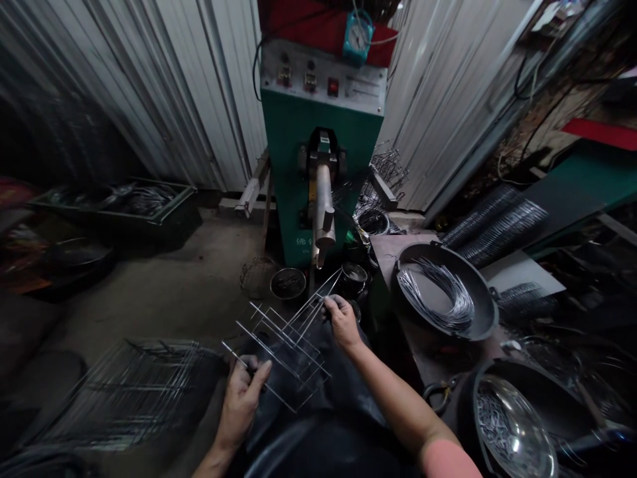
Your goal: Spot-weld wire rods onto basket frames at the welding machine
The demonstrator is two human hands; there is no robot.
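In the head view, the two hands hold thin metal wirework in front of the person's body, over a dark lap or apron. The left hand [239,392] is closed on an outer rod of an open wire frame [281,362], thumb pressed along one side and fingers curled under the other, probably because a slim edge rod gives a firm hold while leaving the crossbars uncovered. The right hand [343,322] pinches thin rods [332,281] at the far right of the frame, their ends pointing forward; whether they are joined to it cannot be told. Holding opposite sides likely keeps the light frame from swinging or twisting. Straight ahead of the hands, the round arm of a green machine [284,143] juts toward them. To the right of the right hand, a surface [385,247] carries a black pan [486,299] with a wire coil [462,302], and nearer the body a steel bowl [530,418] holds short metal pieces; both seem set there for easy reach, and the containers keep loose wire together. Left of the left hand lie wire racks [144,385]. The left forearm rises steeply from below, its wrist low; the right forearm slants forward and inward, its hand farther out.
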